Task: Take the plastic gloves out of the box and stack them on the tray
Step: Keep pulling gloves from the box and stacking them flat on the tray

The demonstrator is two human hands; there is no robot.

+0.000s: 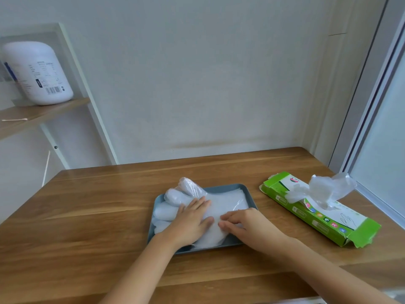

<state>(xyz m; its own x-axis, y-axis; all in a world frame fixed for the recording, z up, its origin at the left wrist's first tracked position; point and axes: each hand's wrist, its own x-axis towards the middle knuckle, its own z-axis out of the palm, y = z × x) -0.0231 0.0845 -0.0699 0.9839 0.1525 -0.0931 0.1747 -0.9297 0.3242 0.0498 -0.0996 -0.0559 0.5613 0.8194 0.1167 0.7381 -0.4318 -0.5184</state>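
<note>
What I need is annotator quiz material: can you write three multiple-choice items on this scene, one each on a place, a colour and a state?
1. The green box lies: A right of the tray; B left of it; C on top of it.
2. The tray is: A red; B yellow; C blue-grey.
3. The left hand: A grips the box; B lies flat on the gloves; C is clenched in a fist.
Key: 1A, box past the tray's right rim; 2C, rim shows blue-grey; 3B, straight fingers press the stack.
</note>
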